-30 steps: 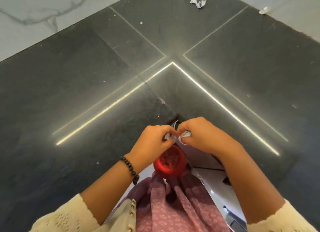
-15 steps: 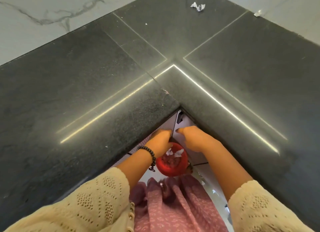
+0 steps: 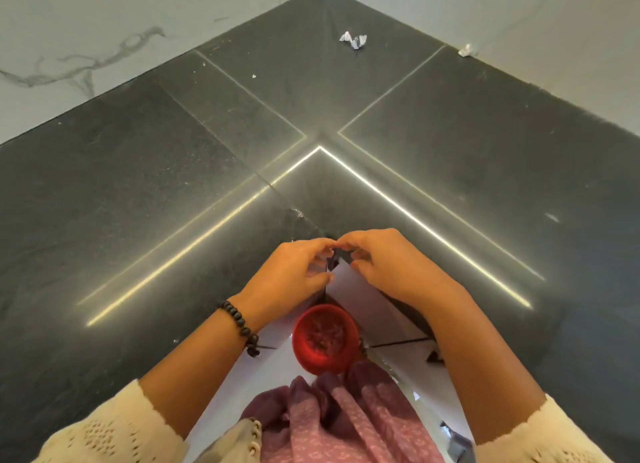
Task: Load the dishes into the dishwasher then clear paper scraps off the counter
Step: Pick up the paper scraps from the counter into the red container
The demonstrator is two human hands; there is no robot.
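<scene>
Both my hands, left (image 3: 294,272) and right (image 3: 384,265), hover over the red bin (image 3: 324,338), fingers curled, grip on nothing I can see. Crumpled paper scrap (image 3: 353,40) lies far ahead on tabletop (image 3: 173,192); right hand slightly nearer.

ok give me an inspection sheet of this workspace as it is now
surface: dark stone corner counter, pale seams crossing it
job's things: crumpled paper scrap near the back corner; smaller scrap by the right wall; tiny fleck
clutter: red bin below the counter edge, scraps inside
hands: left hand and right hand together at the inner corner, fingers curled, nothing seen held
cables: nothing seen
surroundings: marble-look walls, white cabinet fronts below
</scene>
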